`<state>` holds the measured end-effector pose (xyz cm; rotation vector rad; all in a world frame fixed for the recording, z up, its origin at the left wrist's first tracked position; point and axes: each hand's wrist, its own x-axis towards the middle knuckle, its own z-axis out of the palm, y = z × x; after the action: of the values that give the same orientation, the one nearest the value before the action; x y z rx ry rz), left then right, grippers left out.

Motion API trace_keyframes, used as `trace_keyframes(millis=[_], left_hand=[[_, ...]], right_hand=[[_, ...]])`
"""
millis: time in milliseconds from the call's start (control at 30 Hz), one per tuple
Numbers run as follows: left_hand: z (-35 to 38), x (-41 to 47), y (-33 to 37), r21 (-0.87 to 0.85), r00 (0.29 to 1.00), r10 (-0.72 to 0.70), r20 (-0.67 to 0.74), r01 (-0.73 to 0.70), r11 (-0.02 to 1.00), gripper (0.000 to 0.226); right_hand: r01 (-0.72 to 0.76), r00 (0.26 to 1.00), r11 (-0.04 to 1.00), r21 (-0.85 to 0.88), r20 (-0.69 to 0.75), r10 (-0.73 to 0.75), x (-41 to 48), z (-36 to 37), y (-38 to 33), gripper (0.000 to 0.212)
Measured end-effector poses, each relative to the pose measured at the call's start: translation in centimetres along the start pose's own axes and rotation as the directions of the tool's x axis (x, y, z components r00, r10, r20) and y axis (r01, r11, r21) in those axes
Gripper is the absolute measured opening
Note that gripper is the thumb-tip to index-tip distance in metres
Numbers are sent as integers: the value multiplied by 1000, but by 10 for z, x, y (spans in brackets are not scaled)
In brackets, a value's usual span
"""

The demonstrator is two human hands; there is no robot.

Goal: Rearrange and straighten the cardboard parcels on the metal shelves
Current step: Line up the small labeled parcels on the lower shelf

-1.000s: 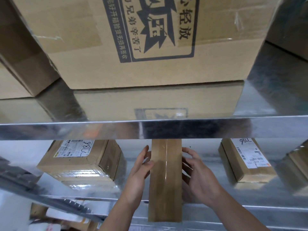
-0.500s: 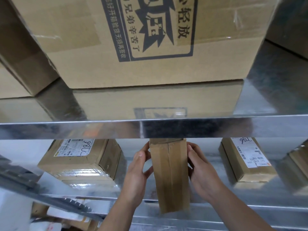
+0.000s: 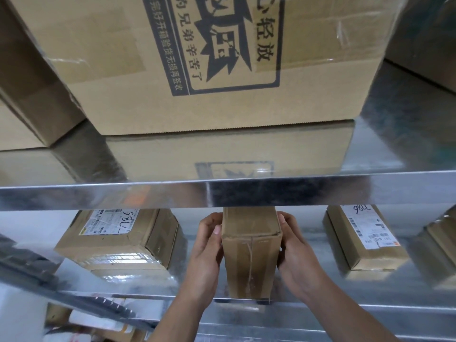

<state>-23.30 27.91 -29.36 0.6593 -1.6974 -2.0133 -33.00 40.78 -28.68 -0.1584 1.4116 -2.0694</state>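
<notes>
The narrow brown taped cardboard parcel [image 3: 250, 253] sits at the front edge of the lower metal shelf [image 3: 345, 306], midway along it. The left hand [image 3: 206, 253] and right hand [image 3: 298, 255] clasp its sides, fingers curled round it. The upper metal shelf's front lip [image 3: 320, 191] hides its far end. A labelled cardboard box [image 3: 118, 238] lies to the left and a flatter labelled box [image 3: 365, 240] to the right, both apart from it. A large printed carton [image 3: 197, 70] stands on the shelf above.

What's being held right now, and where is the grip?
The narrow taped parcel, gripped from both sides: left hand on its left face, right hand on its right face.
</notes>
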Motion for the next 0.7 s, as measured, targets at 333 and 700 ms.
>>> trace_keyframes(millis=[333, 700], left_hand=[[-1, -3, 0, -42, 999, 37, 5, -37, 998, 34], [-9, 2, 11, 163, 994, 111, -20, -106, 981, 26]], right_hand=[[12, 999, 999, 35, 45, -13, 2, -1, 6, 35], [-229, 968, 966, 118, 128, 214, 4, -14, 4, 61]])
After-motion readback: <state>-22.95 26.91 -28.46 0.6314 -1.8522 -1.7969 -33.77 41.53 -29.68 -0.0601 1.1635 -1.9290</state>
